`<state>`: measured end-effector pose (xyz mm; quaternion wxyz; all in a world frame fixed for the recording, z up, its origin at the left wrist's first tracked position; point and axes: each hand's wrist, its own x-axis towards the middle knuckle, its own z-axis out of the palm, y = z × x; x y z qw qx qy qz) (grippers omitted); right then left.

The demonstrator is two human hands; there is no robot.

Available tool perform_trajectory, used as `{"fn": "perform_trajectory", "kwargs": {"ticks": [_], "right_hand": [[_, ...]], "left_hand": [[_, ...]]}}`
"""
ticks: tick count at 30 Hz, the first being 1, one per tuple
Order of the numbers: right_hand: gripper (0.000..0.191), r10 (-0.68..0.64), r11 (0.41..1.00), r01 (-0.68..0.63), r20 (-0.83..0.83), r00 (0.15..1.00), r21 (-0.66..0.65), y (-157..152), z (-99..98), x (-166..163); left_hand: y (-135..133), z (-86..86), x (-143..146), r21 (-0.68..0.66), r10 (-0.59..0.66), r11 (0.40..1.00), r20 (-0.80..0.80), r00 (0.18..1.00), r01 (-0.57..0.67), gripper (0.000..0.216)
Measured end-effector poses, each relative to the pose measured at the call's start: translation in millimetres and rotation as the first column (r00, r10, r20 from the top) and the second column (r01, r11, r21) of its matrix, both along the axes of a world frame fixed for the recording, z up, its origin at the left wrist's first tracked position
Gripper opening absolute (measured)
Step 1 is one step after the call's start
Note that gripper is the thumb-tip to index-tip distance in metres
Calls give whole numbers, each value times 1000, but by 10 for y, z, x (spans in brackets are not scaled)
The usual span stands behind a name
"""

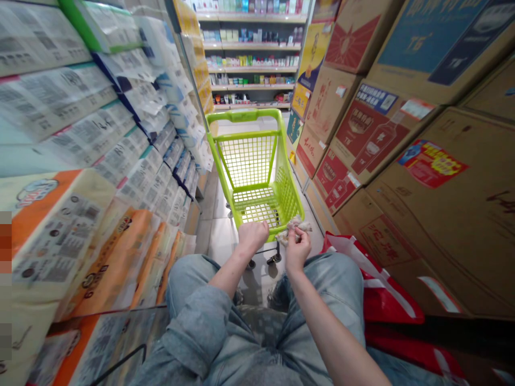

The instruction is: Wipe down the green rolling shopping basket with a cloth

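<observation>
A lime-green shopping cart (287, 201) stands on the aisle floor right in front of my knees, its basket holding no goods that I can see. My left hand (252, 237) is closed in a fist at the cart's near edge. Whatever its fingers hold, if anything, is hidden. To the right of it, my right hand (298, 251) pinches a crumpled, whitish rag (298, 223) between thumb and fingers. The rag overlaps the cart's near right corner in view; whether it touches the plastic I cannot tell.
Tissue packs (108, 262) are stacked close along the left. Cardboard cartons (434, 214) rise on the right, with a red and white bag (386, 295) beside my right knee. Shelves of small goods (253, 69) close off the far end.
</observation>
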<state>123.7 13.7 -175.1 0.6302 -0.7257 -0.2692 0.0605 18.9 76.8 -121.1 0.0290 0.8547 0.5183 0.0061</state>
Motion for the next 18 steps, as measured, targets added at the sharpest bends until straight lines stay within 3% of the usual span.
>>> {"fn": "perform_trajectory", "kwargs": {"ticks": [4,7,9,13,18], "right_hand": [[34,106,994,-106,-90,990,1,-28,-39,-296],[35,172,985,-172,-168,971,13,-23,-67,-327],[36,169,986,-167,-221,960,27,22,-84,-212],[38,26,999,-18,-247,969,34,191,-97,227],[34,96,995,-89,-200,975,44,304,-154,547]], "left_hand": [[-10,19,-37,26,-83,996,-21,996,83,41],[-9,26,-61,29,-115,993,-41,993,116,39],[-4,28,-71,12,-109,994,-50,993,109,42],[6,39,-75,-18,-96,995,-63,993,95,49],[-2,62,-43,-35,-86,996,-58,995,85,47]]}}
